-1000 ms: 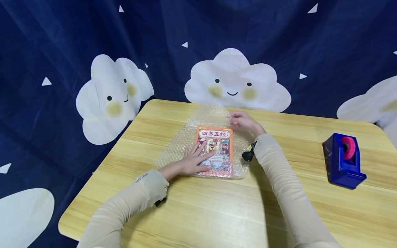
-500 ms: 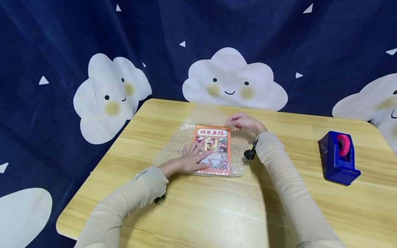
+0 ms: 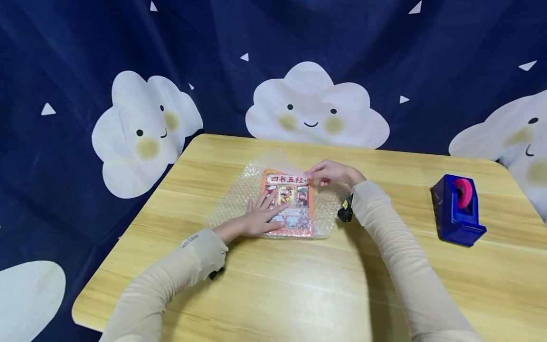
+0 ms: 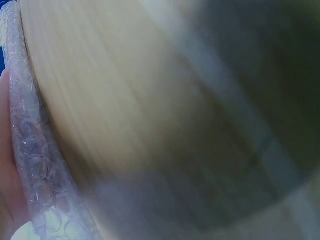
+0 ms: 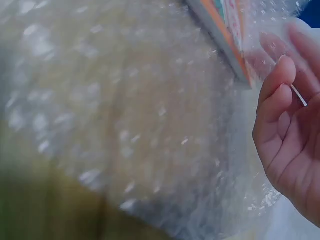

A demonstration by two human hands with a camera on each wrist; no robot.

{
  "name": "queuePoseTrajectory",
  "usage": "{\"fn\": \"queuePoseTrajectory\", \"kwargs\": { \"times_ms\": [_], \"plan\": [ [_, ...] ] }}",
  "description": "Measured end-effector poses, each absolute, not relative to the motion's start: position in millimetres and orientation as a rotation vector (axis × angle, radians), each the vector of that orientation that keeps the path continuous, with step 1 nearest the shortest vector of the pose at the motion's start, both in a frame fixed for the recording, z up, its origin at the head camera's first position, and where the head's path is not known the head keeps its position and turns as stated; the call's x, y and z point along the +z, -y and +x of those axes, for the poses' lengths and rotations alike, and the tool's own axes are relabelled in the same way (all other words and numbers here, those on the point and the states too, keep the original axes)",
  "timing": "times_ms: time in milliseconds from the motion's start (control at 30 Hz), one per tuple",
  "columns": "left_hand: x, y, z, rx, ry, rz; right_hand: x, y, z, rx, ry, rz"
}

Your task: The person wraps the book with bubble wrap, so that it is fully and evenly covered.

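An orange-bordered comic-style book (image 3: 301, 214) with large red characters lies on a sheet of bubble wrap (image 3: 237, 194); part of the wrap covers its lower area. My left hand (image 3: 259, 219) rests flat across the book's lower left with fingers spread. In the left wrist view, the wrapped edge (image 4: 36, 150) runs beside that hand. At the book's upper right corner, my right hand (image 3: 332, 172) pinches a clear flap of the wrap between thumb and fingers. The right wrist view shows the book's corner (image 5: 235, 55) close to those fingertips, with film over some of the fingers.
A blue tape dispenser (image 3: 458, 211) with a pink core stands at the right on the wooden table (image 3: 273, 289). Behind the table's far edge hangs a dark blue curtain (image 3: 213, 33) printed with smiling clouds.
My right hand has drawn the raised wrap flap down and slightly toward me, to the book's top corner. The left hand stays pressed on the book. The head view has shifted a little.
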State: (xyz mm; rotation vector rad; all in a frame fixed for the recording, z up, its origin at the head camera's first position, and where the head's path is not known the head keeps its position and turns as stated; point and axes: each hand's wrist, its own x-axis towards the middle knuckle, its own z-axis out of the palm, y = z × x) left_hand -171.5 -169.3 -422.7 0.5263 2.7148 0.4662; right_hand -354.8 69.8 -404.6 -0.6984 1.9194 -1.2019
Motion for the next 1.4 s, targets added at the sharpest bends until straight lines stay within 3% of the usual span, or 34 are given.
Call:
{"fn": "queuePoseTrajectory", "kwargs": {
  "times_ms": [400, 767, 933, 1400],
  "plan": [
    [-428.4, 171.2, -173.6, 0.496, -2.762, 0.534, -416.5, -49.8, -336.9, -1.272, -2.31, -0.695],
    [-433.2, 168.5, -174.6, 0.7, -3.078, 0.421, -422.0, -38.4, -332.0, -1.151, -2.269, -0.958],
    [-431.7, 162.9, -176.8, 0.662, -3.251, 0.324, -419.6, -42.3, -331.4, -1.131, -2.281, -0.976],
    [-417.9, 160.5, -187.6, 0.381, -3.163, 0.38, -421.5, -44.1, -330.8, -1.123, -2.25, -0.992]
  ]
}}
